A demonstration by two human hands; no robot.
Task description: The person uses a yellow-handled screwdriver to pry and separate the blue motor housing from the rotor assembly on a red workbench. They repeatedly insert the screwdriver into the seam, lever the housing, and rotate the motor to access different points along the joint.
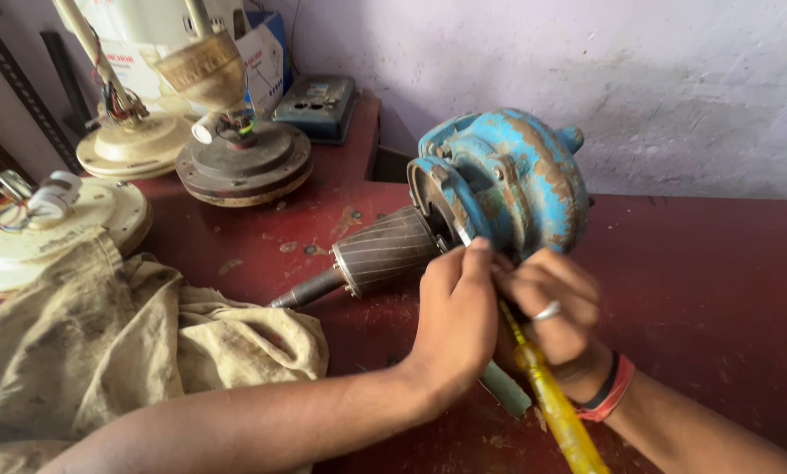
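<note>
Where hands meet blue pump point(507, 180), screwdriver point(556, 408) tip hidden; right hand point(547, 307) grips it, left hand point(455, 320) fingers unclear.

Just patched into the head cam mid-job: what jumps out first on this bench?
The rusty blue pump housing at the centre of the red bench, with a ribbed grey rotor sticking out of it to the left. Just below it, the left hand and right hand meet at its rim, with a yellow-handled screwdriver by the right. A dirty cloth lies at left, below old fan motors.
</note>
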